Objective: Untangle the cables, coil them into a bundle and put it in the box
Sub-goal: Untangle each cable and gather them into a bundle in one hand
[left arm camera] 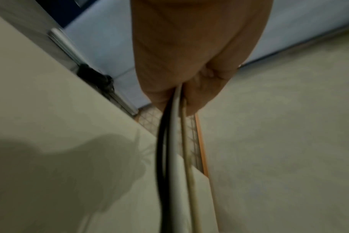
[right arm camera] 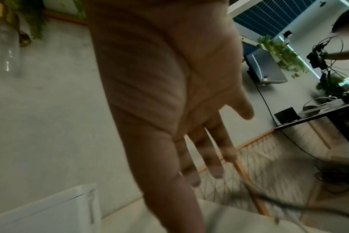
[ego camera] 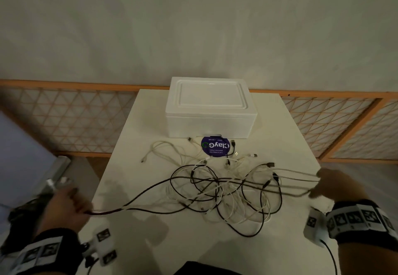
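A tangle of black and white cables (ego camera: 226,190) lies in the middle of the white table (ego camera: 280,249). Behind it stands the white foam box (ego camera: 210,107) with its lid on. Off the table's left edge, my left hand (ego camera: 69,201) grips a bunch of strands; the left wrist view shows a black, a white and a beige cable (left arm camera: 176,126) running out of its fist (left arm camera: 181,88). My right hand (ego camera: 327,185) hovers at the right edge with fingers (right arm camera: 213,159) straight and spread. Taut strands (ego camera: 297,180) stretch from the tangle to it, blurred.
A round purple sticker (ego camera: 215,145) lies in front of the box. A wooden lattice screen (ego camera: 71,119) runs behind the table. A grey metal object (ego camera: 58,167) stands off the left edge. In the right wrist view, another person's arm (right arm camera: 341,53) handles cables far off.
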A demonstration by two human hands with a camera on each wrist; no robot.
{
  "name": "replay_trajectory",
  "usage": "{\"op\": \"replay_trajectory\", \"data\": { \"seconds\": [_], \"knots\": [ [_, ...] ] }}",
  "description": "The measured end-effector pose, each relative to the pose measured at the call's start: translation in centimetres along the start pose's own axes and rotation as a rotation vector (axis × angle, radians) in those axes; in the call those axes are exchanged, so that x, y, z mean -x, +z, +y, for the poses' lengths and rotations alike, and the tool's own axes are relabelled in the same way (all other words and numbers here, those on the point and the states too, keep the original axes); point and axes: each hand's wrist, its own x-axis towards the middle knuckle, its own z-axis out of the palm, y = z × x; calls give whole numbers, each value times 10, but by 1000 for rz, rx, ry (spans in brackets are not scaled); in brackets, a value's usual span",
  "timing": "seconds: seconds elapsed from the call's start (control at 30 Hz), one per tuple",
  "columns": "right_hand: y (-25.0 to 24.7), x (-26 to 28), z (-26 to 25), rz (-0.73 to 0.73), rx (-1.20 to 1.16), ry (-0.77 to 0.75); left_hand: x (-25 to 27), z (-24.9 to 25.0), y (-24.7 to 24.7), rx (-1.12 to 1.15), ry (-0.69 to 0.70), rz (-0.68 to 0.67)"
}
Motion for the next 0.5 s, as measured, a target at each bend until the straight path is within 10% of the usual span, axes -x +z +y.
{"op": "replay_trajectory", "data": {
  "seconds": [0.5],
  "knots": [
    [56, 44, -203, 380, -326, -805, 47, -70, 86, -172, -472, -402]
  ]
}}
